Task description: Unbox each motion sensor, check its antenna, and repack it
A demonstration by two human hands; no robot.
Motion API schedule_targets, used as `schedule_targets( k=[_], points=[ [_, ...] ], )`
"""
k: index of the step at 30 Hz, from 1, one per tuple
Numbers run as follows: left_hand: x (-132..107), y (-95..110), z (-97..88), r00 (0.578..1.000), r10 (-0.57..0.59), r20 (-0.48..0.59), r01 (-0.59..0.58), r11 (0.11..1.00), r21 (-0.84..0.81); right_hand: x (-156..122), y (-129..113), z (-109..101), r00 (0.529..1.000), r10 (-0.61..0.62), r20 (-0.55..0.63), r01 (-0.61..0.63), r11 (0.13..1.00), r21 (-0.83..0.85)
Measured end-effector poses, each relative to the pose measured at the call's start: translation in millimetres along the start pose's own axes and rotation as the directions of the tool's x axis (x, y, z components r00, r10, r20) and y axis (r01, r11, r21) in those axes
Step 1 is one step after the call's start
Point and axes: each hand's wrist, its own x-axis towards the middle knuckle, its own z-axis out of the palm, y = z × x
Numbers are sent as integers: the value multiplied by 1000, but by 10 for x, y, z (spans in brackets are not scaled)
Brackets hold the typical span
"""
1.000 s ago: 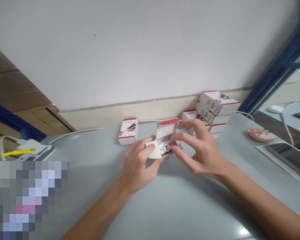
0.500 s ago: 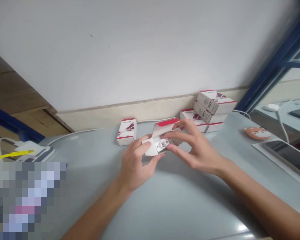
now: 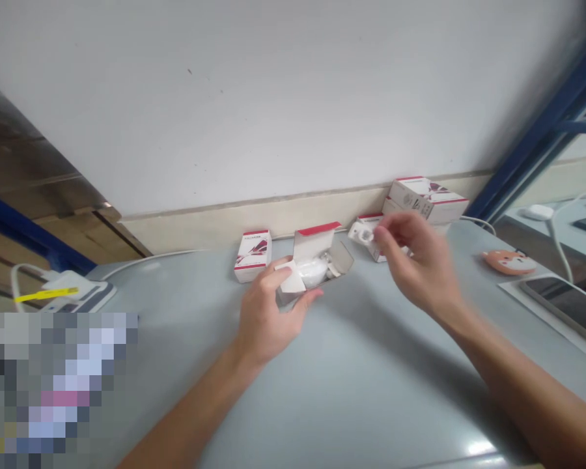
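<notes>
My left hand (image 3: 266, 319) is shut around an open white cardboard box (image 3: 317, 260) with a red-edged lid standing up at its far side. White packing and a white item (image 3: 312, 271) sit inside the box. My right hand (image 3: 415, 260), slightly blurred, is up and to the right of the box. Its fingertips pinch a small white plastic part (image 3: 361, 233), whose exact kind I cannot tell. Just behind that part stand other white-and-red boxes, and the fingers partly cover them.
A closed box (image 3: 252, 256) stands on the grey table (image 3: 371, 397) by the wall, and a stack of similar boxes (image 3: 427, 202) stands at the right. A fox-faced orange pad (image 3: 509, 262), a phone (image 3: 566, 306) and white cables lie around. A pixelated patch covers the lower left.
My right hand has moved up and right, away from the box, now pinching the small white part. The open box stays in my left hand, with its inside more visible.
</notes>
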Motion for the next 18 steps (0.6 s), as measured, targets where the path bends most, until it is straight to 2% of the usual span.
schedule_targets(
  k=[2, 4, 6, 8, 10, 12, 15, 16, 18],
  points=[
    [1, -5, -6, 1000, 2, -5, -2, 1000, 7, 20, 115, 10, 974, 119, 191, -68, 965, -253],
    [8, -10, -15, 1000, 25, -7, -25, 1000, 8, -3, 211, 56, 895, 240, 377, -66, 905, -419],
    [24, -14, -28, 999, 47, 2, -47, 999, 14, -54, 268, 122, 819, 298, 491, -25, 873, -487],
    [49, -13, -45, 998, 67, 18, -67, 998, 18, -106, 292, 182, 785, 288, 548, 38, 861, -508],
    [77, -7, -64, 996, 90, 24, -90, 996, 27, -137, 291, 217, 799, 229, 556, 120, 846, -520],
    [105, 5, -85, 992, 120, 38, -122, 991, 54, -143, 270, 216, 837, 129, 531, 208, 823, -528],
    [139, 19, -111, 983, 166, 81, -174, 979, 105, -134, 190, 162, 921, -117, 371, 292, 839, -460],
    [147, 22, -117, 979, 180, 91, -190, 975, 116, -134, 153, 138, 923, -222, 315, 341, 852, -397],
    [158, 25, -126, 974, 204, 101, -216, 967, 131, -147, 75, 95, 869, -410, 278, 480, 835, -270]
  ],
)
